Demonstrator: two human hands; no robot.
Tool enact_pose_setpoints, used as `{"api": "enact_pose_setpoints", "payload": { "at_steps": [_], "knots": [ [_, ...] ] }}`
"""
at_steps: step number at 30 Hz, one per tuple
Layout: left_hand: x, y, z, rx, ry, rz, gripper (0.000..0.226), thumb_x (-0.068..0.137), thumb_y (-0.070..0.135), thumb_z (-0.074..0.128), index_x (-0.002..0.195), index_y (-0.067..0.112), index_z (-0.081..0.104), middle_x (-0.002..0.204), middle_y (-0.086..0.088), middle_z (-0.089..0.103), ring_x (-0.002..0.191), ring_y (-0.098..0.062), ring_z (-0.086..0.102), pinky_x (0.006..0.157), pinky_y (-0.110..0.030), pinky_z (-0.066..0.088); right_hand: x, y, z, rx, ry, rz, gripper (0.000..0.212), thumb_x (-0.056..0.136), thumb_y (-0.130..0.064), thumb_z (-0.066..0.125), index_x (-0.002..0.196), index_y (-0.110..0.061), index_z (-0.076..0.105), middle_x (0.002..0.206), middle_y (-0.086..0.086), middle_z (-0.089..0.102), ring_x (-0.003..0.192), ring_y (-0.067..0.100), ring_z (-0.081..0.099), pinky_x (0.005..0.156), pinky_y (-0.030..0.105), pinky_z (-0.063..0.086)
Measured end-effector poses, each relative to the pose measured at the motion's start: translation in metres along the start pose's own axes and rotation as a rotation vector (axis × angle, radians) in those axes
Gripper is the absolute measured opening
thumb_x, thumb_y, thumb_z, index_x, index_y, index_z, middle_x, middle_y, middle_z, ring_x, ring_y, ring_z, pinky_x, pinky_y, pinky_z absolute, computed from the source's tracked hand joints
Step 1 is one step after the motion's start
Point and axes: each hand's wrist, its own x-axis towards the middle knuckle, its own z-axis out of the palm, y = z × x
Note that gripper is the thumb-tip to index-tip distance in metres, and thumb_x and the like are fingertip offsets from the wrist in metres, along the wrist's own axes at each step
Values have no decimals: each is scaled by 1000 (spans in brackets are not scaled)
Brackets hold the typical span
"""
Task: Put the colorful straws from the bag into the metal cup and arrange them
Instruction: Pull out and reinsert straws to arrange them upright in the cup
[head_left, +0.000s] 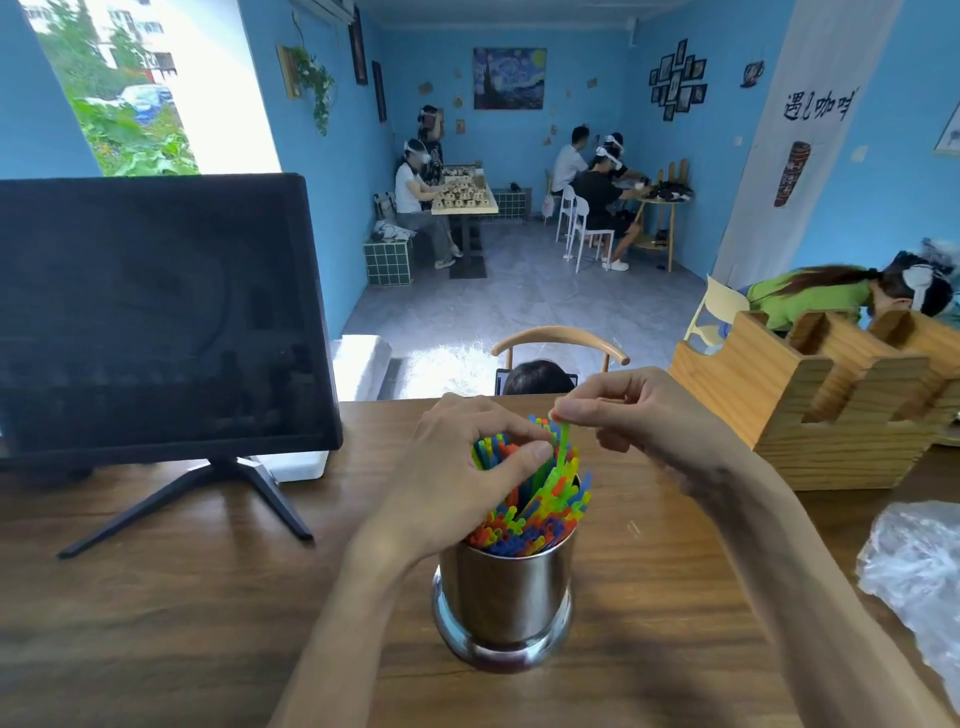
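Note:
A shiny metal cup (503, 597) stands on the wooden table (208, 623), full of colorful straws (540, 509) that lean toward the far right. My left hand (457, 467) curls round the upper ends of the straws on the left side, thumb pressed against them. My right hand (639, 415) pinches the tip of one green straw (563, 441) that sticks up above the bundle. The clear plastic bag (914, 571) lies crumpled at the table's right edge.
A dark monitor (156, 317) on a black stand occupies the table's left side. A wooden holder (810, 405) sits at the back right. Beyond the far edge are a chair (558, 338) and a seated person's head (537, 376); several people sit further back.

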Motion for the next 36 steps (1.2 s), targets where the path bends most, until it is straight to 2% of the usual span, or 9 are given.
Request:
{"api": "enact_pose_setpoints", "payload": {
  "at_steps": [3, 9, 12, 16, 19, 25, 29, 33, 36],
  "knots": [
    [1, 11, 5, -24, 47, 19, 35, 76, 69, 66, 94, 41, 78, 99, 26, 70, 108, -1, 57, 98, -33, 45, 2, -11, 8, 78, -24, -76, 19, 73, -28, 81, 80, -11, 82, 73, 3, 70, 60, 6, 55, 55, 18, 45],
    [2, 21, 8, -180, 67, -17, 4, 90, 36, 76, 92, 38, 78, 88, 20, 75, 87, -2, 69, 80, -22, 52, 2, -18, 10, 228, -88, -83, 14, 82, -19, 77, 94, -13, 83, 88, 6, 76, 75, 10, 67, 67, 18, 53],
    [-3, 22, 10, -183, 133, -33, 29, 92, 27, 76, 110, 47, 64, 82, 17, 74, 85, -3, 69, 76, -15, 50, -5, -6, 5, 147, 39, -88, 20, 92, -4, 68, 92, -19, 82, 85, 5, 73, 76, 13, 63, 65, 22, 49],
    [-10, 17, 13, -166, 242, 12, 49, 95, 16, 71, 122, 43, 41, 80, 19, 70, 83, -1, 68, 75, -6, 43, -29, 13, 4, -85, 16, -79, 5, 84, -26, 80, 89, -27, 80, 83, 6, 70, 75, 11, 57, 67, 22, 46],
    [-14, 13, 16, -55, 286, 14, 47, 95, 21, 71, 119, 47, 41, 87, 20, 70, 87, 5, 66, 76, -1, 39, -39, 22, 5, -214, -29, -70, 18, 74, -39, 85, 88, -28, 81, 82, -2, 66, 71, 10, 53, 65, 18, 43],
    [-23, 9, 19, 63, 222, -87, 28, 93, 44, 69, 106, 56, 48, 90, 20, 70, 95, 9, 63, 75, -8, 47, -42, 28, 2, -237, -2, -73, 13, 78, -32, 86, 86, -25, 79, 82, -1, 69, 65, 6, 55, 62, 16, 44],
    [-27, 8, 17, 195, 198, -94, 9, 90, 40, 73, 91, 43, 65, 93, 27, 58, 98, 3, 52, 76, -9, 38, -42, 34, 4, -233, -8, -23, 11, 84, -32, 83, 93, -31, 77, 82, -4, 71, 74, 13, 64, 67, 26, 53],
    [-30, 13, 16, 198, 171, -71, 20, 96, 27, 69, 108, 42, 68, 102, 30, 54, 108, 4, 47, 86, -10, 41, -43, 39, 8, -54, 52, -15, 15, 78, -28, 86, 90, -21, 78, 78, 4, 74, 69, 15, 66, 66, 23, 55],
    [-36, 20, 18, 131, 186, 6, 22, 92, 45, 68, 114, 48, 66, 113, 34, 58, 118, 2, 51, 95, -16, 43, -44, 42, 11, 12, 98, -13, 18, 74, -31, 85, 89, -21, 80, 78, 8, 76, 67, 12, 67, 63, 22, 54]
  ]
}}
